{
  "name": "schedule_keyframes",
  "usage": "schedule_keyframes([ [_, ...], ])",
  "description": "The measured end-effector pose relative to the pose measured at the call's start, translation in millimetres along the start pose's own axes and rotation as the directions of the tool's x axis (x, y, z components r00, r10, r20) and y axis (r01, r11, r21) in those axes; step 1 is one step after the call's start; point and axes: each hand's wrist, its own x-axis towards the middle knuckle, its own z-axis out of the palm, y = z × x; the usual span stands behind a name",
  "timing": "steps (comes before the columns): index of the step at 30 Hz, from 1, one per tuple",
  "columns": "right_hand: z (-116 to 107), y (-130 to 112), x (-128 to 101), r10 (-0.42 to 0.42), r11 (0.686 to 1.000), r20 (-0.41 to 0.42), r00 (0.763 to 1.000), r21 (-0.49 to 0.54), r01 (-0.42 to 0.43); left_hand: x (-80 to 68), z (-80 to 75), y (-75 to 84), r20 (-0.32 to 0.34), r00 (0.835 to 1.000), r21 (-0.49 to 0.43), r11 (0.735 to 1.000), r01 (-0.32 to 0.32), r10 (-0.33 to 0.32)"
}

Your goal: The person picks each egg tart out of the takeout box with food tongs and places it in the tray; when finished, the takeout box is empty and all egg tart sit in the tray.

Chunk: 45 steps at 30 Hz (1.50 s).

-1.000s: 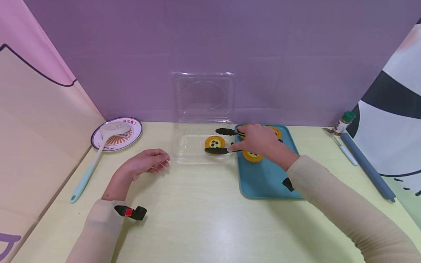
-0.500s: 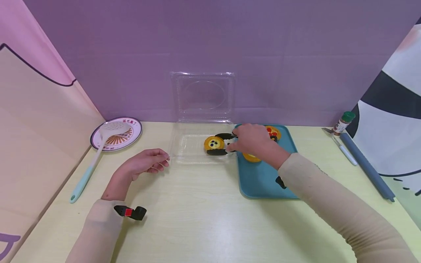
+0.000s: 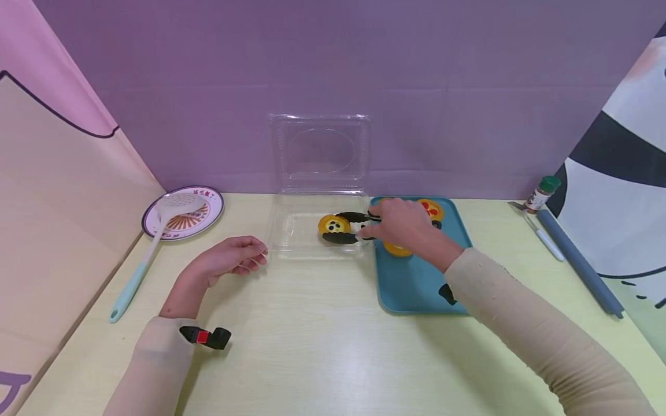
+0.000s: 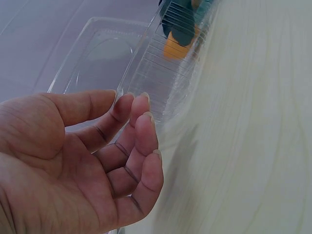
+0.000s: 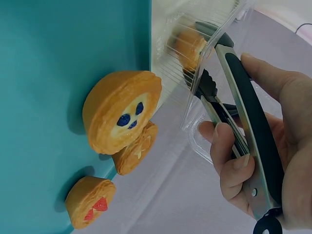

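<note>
My right hand grips black-tipped metal tongs. The tips of the tongs stand on either side of a tart with blueberry-like dots inside a clear plastic clamshell box. Its lid stands up at the back. With thumb and forefinger, my left hand pinches the box's left rim; the other fingers curl loosely below. On the blue tray, partly behind my right hand, lie a blueberry-dotted tart, a tart with red pieces and another tart.
At the left, a patterned plate bears a slotted skimmer, its pale green handle reaching toward the front. A green-capped jar, a white-handled knife and a long grey-blue bar lie at the right. A purple backdrop rises behind the table.
The tongs' tips have drawn closer together around the tart, and the tart has shifted slightly left in the box. My right hand has moved a little left. My left hand stays in place.
</note>
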Motion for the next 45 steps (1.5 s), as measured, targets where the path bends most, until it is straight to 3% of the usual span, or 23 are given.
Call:
schedule_keyframes([
  [9, 1.7, 0.2, -1.0, -0.019, 0.999, -0.036, 0.999, 0.029, 0.02, 0.0, -0.2, -1.7, 0.003, 1.0, 0.003, 1.0, -0.008, 0.008],
  [21, -2.6, 1.1, -10.7, -0.049, 0.999, -0.097, 0.994, -0.004, 0.049, -0.7, -0.3, -0.2, 0.001, 1.0, 0.003, 1.0, -0.001, 0.001],
  [45, -14.0, 28.5, -39.1, -0.03, 0.999, -0.171, 0.985, 0.01, 0.032, -0.9, -0.1, -2.1, 0.001, 1.0, 0.013, 1.0, -0.011, 0.011],
])
